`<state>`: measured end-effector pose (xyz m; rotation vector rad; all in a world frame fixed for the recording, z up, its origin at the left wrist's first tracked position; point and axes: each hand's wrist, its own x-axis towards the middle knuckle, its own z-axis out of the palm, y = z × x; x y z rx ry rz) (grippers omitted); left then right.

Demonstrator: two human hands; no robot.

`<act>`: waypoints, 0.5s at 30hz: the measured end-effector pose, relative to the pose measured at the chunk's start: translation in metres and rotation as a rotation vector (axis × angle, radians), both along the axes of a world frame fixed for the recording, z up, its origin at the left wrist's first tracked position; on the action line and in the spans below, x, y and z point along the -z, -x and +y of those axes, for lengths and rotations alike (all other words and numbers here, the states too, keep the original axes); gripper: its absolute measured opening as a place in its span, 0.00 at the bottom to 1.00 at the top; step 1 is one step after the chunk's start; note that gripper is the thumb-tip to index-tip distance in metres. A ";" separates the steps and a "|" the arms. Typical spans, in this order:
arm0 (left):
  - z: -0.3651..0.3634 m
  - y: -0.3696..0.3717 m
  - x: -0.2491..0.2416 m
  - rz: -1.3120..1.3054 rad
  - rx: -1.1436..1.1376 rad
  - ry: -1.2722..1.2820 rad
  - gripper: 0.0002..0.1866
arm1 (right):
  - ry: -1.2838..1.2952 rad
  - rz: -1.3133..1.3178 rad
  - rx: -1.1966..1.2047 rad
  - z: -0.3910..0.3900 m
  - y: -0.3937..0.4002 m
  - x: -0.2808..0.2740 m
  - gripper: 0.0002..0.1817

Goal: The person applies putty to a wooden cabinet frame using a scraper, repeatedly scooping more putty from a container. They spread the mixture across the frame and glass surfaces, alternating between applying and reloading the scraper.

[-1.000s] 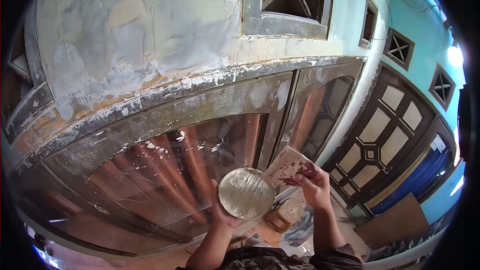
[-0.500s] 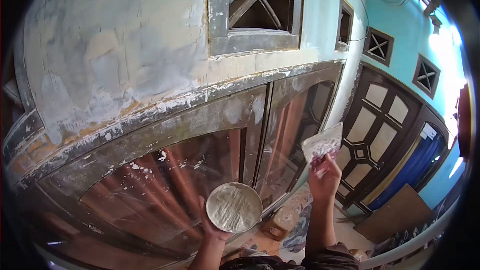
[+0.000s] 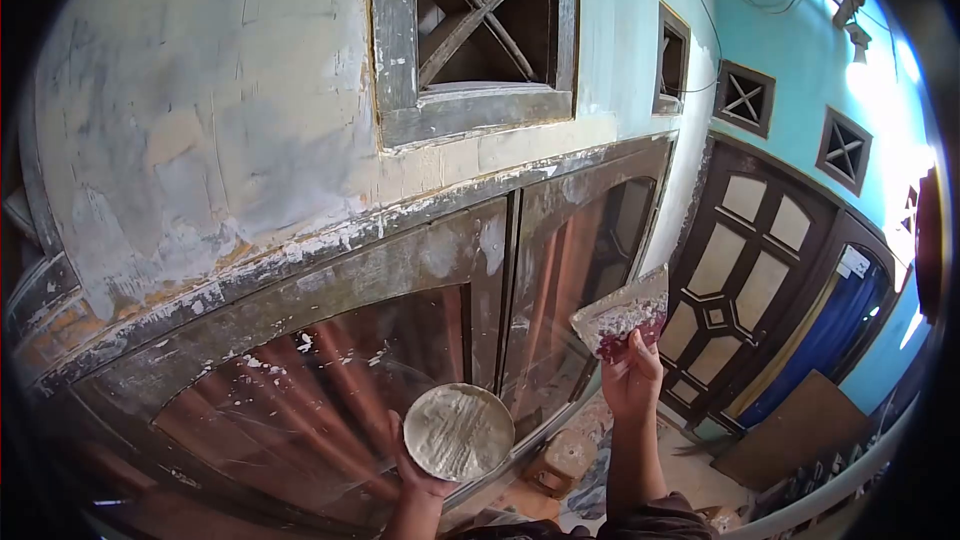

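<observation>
My left hand (image 3: 418,470) is wrapped round the side and underside of a round bowl (image 3: 459,433) filled with pale grey putty, its surface streaked with ridges. To the right and higher up, my right hand (image 3: 634,375) grips a flat putty scraper (image 3: 626,312) by its reddish lower edge. White putty is smeared across the scraper's face. Neither tool touches the wall; the scraper appears in front of the window and the bowl in front of the glass. Part of my left fingers is hidden behind the bowl.
Ahead stands a wall (image 3: 200,90) with patchy putty, above a brown window frame (image 3: 420,240) flecked with white. A vent (image 3: 480,20) with crossed bars sits higher. To the right are a brown door (image 3: 735,280), a blue curtain (image 3: 815,340), a leaning board (image 3: 795,430) and a stool (image 3: 562,462).
The view has shifted, so the wall and vent sit further left. The scraper has tilted and moved slightly left and down; the bowl is a little lower. Both hands keep their hold.
</observation>
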<state>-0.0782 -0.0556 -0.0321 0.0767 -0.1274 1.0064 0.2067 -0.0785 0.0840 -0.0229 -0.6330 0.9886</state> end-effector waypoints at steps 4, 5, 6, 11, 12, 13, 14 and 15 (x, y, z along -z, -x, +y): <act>0.011 -0.008 -0.004 -0.091 0.045 -0.046 0.50 | -0.003 -0.125 0.040 0.012 0.002 -0.004 0.15; 0.016 -0.011 -0.003 -0.075 0.035 -0.044 0.50 | -0.005 -0.172 0.017 0.014 0.001 -0.001 0.16; 0.018 -0.014 -0.005 -0.059 0.025 -0.041 0.50 | -0.009 -0.218 -0.006 0.017 0.001 -0.004 0.17; 0.023 -0.026 -0.016 -0.206 0.048 -0.078 0.48 | 0.090 -0.250 -0.004 0.022 0.007 -0.016 0.14; 0.026 -0.027 -0.013 -0.147 0.008 -0.077 0.48 | 0.047 -0.290 -0.011 0.027 0.004 -0.013 0.14; 0.028 -0.027 -0.011 -0.147 -0.001 -0.081 0.47 | 0.047 -0.290 -0.027 0.030 0.004 -0.015 0.14; 0.027 -0.027 -0.009 -0.151 -0.015 -0.079 0.47 | 0.052 -0.294 -0.048 0.032 0.004 -0.017 0.14; 0.024 -0.027 -0.008 -0.160 -0.049 -0.077 0.47 | 0.051 -0.305 -0.082 0.035 0.006 -0.017 0.14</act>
